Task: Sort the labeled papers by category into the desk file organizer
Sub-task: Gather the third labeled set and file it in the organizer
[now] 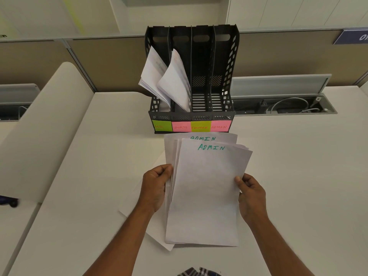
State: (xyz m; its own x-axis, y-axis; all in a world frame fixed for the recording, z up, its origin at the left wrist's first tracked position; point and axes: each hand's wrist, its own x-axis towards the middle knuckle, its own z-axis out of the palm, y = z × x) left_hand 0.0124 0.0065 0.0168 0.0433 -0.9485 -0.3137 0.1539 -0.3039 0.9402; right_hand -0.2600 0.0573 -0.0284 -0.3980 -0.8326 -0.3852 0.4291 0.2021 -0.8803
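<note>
Two hands hold one fanned stack of papers (pixel 203 192) above the desk (pixel 298 176). At least four sheets show at its left edge, and the exact count cannot be told. Two of them show "ADMIN" in green at the top, one word peeking out behind the other. The left hand (pixel 156 186) grips the stack's left edge, fingers curled round it with the knuckles facing the camera. The right hand (pixel 252 193) pinches the front sheet's right edge, thumb on its face and fingers behind. Both forearms reach up from the bottom of the view. Beneath the left hand, more sheets (pixel 157 232) lie flat on the desk, their number unclear. Just beyond the stack's top edge stands one black organizer (pixel 192 76) with four slots and four sticky labels along its base: two green and two pink, reading HR, SPORTS, FINANCE, ADMIN from left to right. The two slots on the left-hand side each hold one leaning bundle of paper; the two on the right-hand side show bare slatted floors. Farther right of the right hand, one open cable tray (pixel 282 106) is set into the desk.
</note>
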